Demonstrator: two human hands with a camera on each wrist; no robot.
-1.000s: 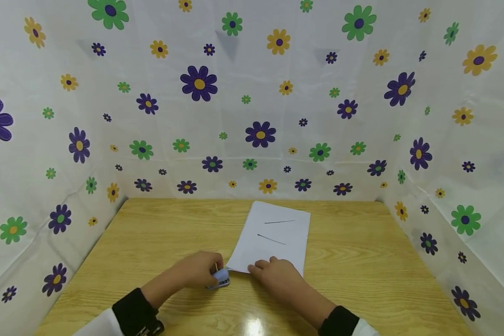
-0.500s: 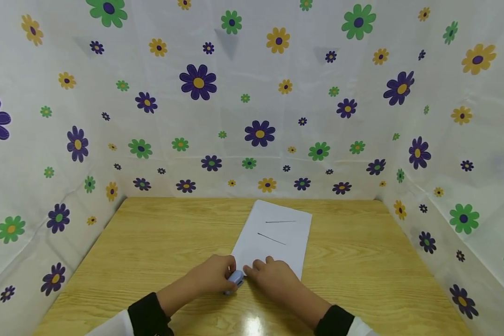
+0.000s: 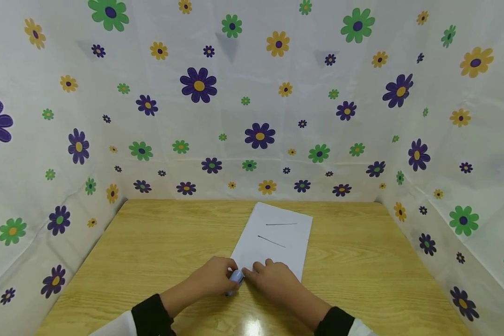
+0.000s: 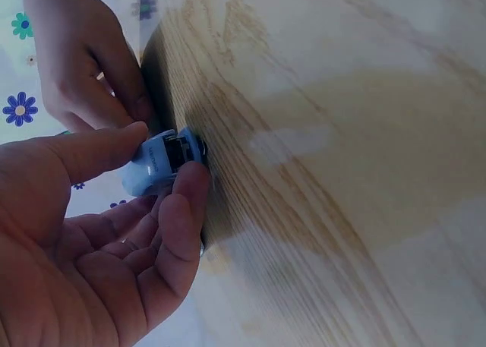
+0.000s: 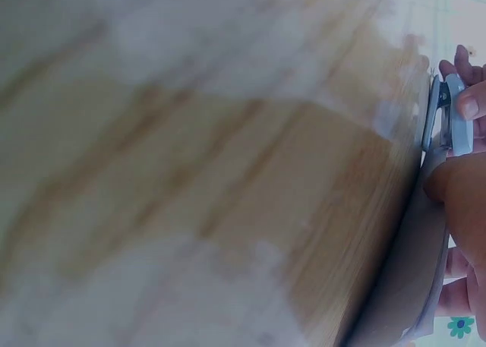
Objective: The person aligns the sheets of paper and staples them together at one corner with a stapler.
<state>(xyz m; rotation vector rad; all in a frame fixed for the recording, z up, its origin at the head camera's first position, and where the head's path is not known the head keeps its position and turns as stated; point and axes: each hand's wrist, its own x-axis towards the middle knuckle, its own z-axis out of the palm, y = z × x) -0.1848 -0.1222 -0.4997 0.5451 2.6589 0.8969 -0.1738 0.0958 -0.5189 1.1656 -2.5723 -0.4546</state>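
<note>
A small light-blue stapler [image 3: 236,277] is gripped in my left hand [image 3: 213,276], thumb on its top and curled fingers beneath in the left wrist view. It sits at the near left corner of the white paper [image 3: 273,235], which bears two dark lines. In the right wrist view, the corner of the paper [image 5: 414,263] meets the stapler [image 5: 459,119] and seems to lie between its arms. My right hand [image 3: 275,280] holds the paper's near edge, thumb close to the stapler and other fingers over the sheet. The paper's near edge is slightly raised.
Beneath lies a wood-grain table [image 3: 164,233] with a light reflection at its front. A white curtain [image 3: 168,121] printed with flowers encloses the back and both sides.
My left hand has moved right with the stapler, bringing it to the paper's near left corner, and turned it. The right hand has shifted slightly left. The last half second shows little movement.
</note>
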